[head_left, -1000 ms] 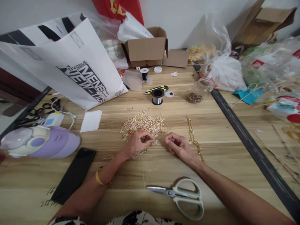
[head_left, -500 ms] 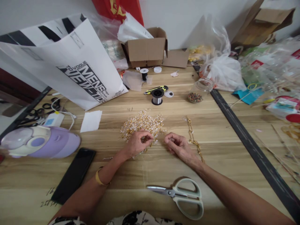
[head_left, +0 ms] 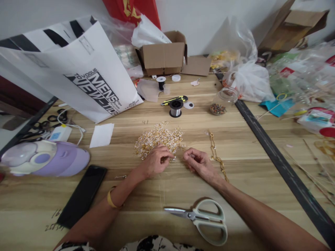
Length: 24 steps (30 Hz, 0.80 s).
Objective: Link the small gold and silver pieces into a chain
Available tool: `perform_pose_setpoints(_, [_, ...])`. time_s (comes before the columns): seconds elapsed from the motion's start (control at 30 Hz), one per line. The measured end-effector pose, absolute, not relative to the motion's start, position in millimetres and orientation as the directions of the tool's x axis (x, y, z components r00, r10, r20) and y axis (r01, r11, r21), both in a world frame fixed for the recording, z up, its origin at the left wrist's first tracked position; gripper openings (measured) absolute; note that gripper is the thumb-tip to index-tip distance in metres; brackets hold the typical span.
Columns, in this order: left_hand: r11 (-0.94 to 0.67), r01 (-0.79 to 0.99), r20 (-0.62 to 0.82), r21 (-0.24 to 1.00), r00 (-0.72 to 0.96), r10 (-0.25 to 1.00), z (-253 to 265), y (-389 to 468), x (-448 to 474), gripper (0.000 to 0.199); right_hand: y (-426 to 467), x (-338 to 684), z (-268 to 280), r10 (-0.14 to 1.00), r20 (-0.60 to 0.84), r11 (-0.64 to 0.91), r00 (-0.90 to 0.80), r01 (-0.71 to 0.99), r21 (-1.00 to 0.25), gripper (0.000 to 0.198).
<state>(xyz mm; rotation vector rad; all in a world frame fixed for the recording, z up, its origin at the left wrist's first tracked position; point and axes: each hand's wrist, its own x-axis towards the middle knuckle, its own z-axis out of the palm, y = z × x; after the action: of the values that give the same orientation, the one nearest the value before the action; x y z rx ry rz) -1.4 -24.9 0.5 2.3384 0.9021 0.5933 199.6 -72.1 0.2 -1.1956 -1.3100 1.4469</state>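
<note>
My left hand [head_left: 156,161] is closed in a pinch at the near right edge of a pile of small gold and clear beaded pieces [head_left: 161,137]. A tiny silvery piece shows at its fingertips, too small to name. A short gap to the right, my right hand [head_left: 198,163] has thumb and forefinger pressed together; whatever they hold is too small to make out. Beside that hand a gold chain [head_left: 213,146] lies lengthwise on the wooden table, partly under the wrist. Scissors with pale handles [head_left: 209,218] rest nearer to me.
A wire spool [head_left: 175,108], a yellow-black cutter [head_left: 170,101] and a jar of beads [head_left: 221,103] stand beyond the pile. At left are a black phone [head_left: 82,195], a purple bottle [head_left: 60,158] and a large white bag [head_left: 86,73]. Plastic bags [head_left: 248,76] crowd the right.
My left hand has turned slightly and its fingertips have shifted a little right and down. My right hand stays in nearly the same place.
</note>
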Motion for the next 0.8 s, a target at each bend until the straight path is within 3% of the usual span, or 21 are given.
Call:
perform_pose_setpoints(0.17, [-0.605,0.459,0.182,0.650,0.679,0.711,-0.4,-24.8,-1.1,0.006,-72.1,199.0,0.8,0.973,-0.125,-0.122,-0.196,0.028,-0.992,0.034])
perform_pose_setpoints(0.8, [-0.605,0.476,0.137,0.638,0.704,0.697,2.3,-26.6,2.2,0.007,-72.5,198.2,2.1,0.972,-0.138,-0.138,-0.191,0.011,-0.990,0.035])
